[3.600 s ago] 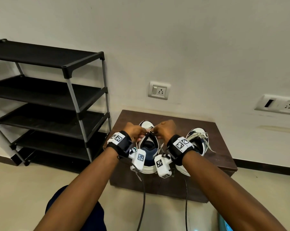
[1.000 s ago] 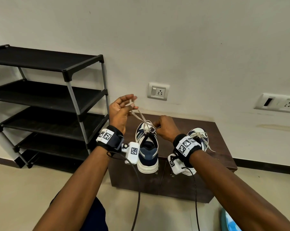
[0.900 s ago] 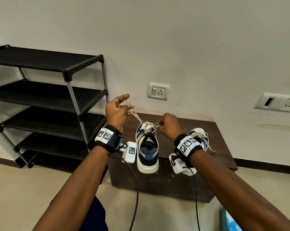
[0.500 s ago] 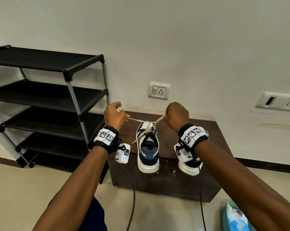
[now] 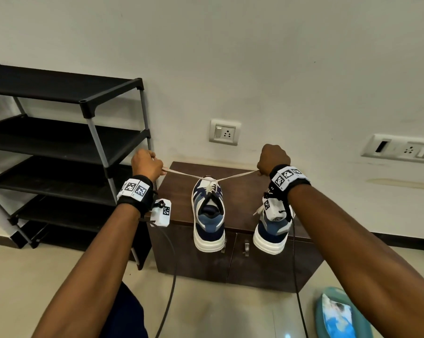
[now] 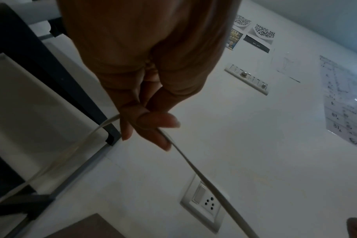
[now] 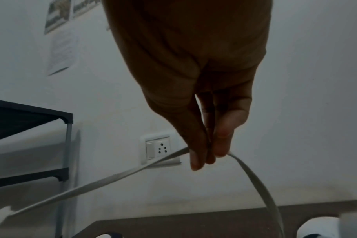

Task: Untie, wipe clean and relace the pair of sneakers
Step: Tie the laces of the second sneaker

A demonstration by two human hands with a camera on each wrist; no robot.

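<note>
Fingers pinching taut lace

Brown cabinet is carrying two sneakers. Left sneaker is sitting mid-top, heel overhanging the front edge; right sneaker is sitting beside it, likewise overhanging.

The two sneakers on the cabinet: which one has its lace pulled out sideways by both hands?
The left sneaker. The left hand and right hand each pinch one end of its lace, stretched taut. The right sneaker lies partly hidden behind the right wrist.

Left hand fingers pinching pale lace.
</note>
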